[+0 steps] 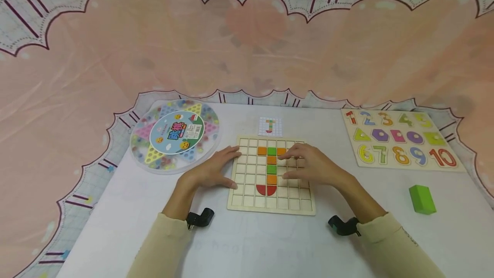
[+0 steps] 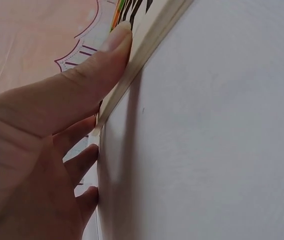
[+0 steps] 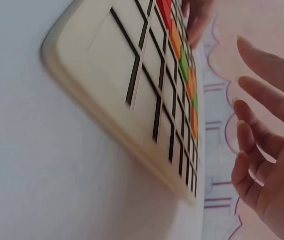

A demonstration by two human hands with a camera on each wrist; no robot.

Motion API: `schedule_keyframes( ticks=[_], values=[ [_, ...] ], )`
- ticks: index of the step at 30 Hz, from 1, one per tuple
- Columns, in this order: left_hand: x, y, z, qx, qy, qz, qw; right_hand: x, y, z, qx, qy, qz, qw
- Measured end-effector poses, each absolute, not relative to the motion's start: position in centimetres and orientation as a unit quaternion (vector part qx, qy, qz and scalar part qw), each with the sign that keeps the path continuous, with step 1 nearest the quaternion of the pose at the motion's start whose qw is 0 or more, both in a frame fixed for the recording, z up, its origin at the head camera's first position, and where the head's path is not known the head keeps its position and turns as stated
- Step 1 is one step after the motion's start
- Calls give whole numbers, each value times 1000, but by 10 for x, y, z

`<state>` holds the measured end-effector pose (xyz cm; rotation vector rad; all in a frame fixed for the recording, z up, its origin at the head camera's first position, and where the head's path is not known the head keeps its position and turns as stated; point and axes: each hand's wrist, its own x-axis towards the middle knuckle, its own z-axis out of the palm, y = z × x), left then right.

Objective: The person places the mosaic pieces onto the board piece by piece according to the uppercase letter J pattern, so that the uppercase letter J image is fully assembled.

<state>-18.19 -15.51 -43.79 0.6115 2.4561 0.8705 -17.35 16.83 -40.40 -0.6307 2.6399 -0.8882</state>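
Note:
A wooden grid board (image 1: pixel 293 204) lies in front of me. Its tiles form an umbrella-handle or hook shape: an orange tile (image 1: pixel 262 151), a green tile (image 1: pixel 272 151) and another orange one across the top, an alternating orange and green column below, and two rounded red tiles (image 1: pixel 261 190) at the bottom. My left hand (image 1: pixel 212 170) rests at the board's left edge, thumb and fingertips spread along it; the left wrist view has the thumb (image 2: pixel 94 62) against the rim. Over the board's right half hovers my right hand (image 1: pixel 310 164), fingers loosely bent and holding nothing, apart from the board in the right wrist view.
Behind the board lies a small pattern card (image 1: pixel 264 125) with a similar coloured shape. A round Chinese checkers set (image 1: pixel 176 133) is at the left. At the right are a number-and-shape puzzle board (image 1: pixel 368 140) and a green block (image 1: pixel 422 200). A patterned cloth (image 1: pixel 247 55) hangs behind the table.

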Motion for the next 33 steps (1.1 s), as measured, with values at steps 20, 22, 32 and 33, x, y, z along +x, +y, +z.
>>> schedule_keyframes(
  ticks=[20,22,32,33],
  values=[
    [-184,-157,-415,233,915,300,138,-172,247,-396,-128,955,-265,21],
    [-186,-158,-405,223,928,284,92,-171,251,-393,-126,957,-261,-11],
    [-204,-163,-360,181,958,158,-156,-182,261,-376,-109,963,-197,-151],
    [-207,-163,-358,180,956,154,-171,-184,262,-375,-103,964,-190,-157]
  ],
)
